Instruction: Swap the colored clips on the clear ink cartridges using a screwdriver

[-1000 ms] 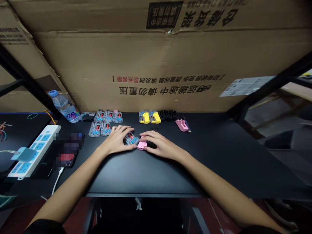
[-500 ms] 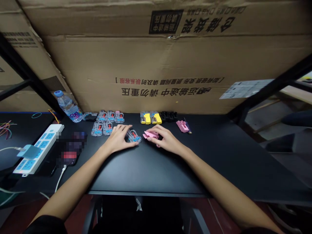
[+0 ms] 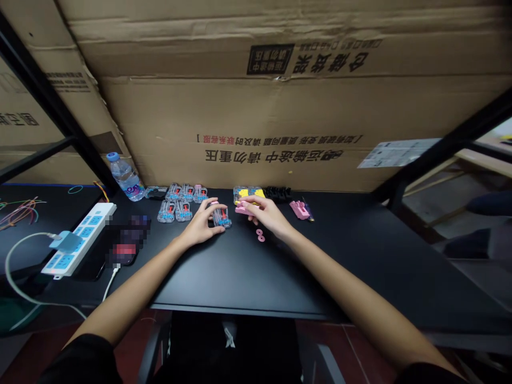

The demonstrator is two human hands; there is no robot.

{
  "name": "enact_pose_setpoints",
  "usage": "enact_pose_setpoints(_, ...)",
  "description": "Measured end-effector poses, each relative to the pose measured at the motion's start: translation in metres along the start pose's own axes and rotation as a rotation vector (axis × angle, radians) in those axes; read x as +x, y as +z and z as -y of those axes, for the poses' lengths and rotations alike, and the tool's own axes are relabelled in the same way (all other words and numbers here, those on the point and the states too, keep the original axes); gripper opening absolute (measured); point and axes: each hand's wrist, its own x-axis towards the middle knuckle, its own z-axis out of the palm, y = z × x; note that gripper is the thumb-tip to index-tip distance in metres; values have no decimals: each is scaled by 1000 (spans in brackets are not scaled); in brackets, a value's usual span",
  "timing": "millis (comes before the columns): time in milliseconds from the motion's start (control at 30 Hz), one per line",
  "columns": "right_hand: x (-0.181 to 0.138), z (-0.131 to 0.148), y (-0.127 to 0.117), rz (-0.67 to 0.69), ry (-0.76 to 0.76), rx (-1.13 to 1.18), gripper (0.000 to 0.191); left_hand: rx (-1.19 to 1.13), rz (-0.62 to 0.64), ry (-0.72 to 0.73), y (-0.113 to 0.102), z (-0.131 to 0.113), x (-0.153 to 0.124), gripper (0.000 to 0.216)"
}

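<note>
My left hand (image 3: pixel 202 224) rests on the black desk (image 3: pixel 248 272) with its fingers closed around a clear blue-and-red toy piece (image 3: pixel 221 217). My right hand (image 3: pixel 266 213) is raised a little and pinches a pink toy piece (image 3: pixel 242 209). A small pink ring-shaped part (image 3: pixel 261 235) lies on the desk just below my right wrist. Several clear blue-and-red pieces (image 3: pixel 182 201) lie in rows to the left of my left hand. Yellow pieces (image 3: pixel 248 193) sit behind my right hand.
A black part (image 3: pixel 277 192) and another pink piece (image 3: pixel 299 209) lie at the back right. A water bottle (image 3: pixel 125 178), a white power strip (image 3: pixel 78 239) with a cable, and a phone (image 3: pixel 124 245) are at the left. Large cardboard boxes (image 3: pixel 280 122) wall off the back.
My right hand lifted the pink piece off the desk and carried it back and up. The small pink ring part now lies alone on the desk. The view shifted right.
</note>
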Motion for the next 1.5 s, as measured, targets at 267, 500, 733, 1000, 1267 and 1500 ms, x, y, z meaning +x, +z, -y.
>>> enact_pose_setpoints(267,-10,-24,15,-77,16,118,50,-117,16,-1,1,-5,1,50)
enact_pose_setpoints(500,-19,-11,10,-26,25,49,55,-257,16,6,8,-13,-1,79)
enact_pose_setpoints(733,-11,-17,8,4,-3,129,53,-253,-9,-78,9,-7,-1,88)
enact_pose_setpoints(1000,-10,-28,17,14,10,135,54,-252,19,-40,11,-6,0,77)
enact_pose_setpoints(1267,-11,-37,25,2,5,172,54,-250,10,-47,12,-1,0,77)
enact_pose_setpoints(1500,-16,-32,31,-32,-12,161,49,-246,7,-37,13,-3,0,79)
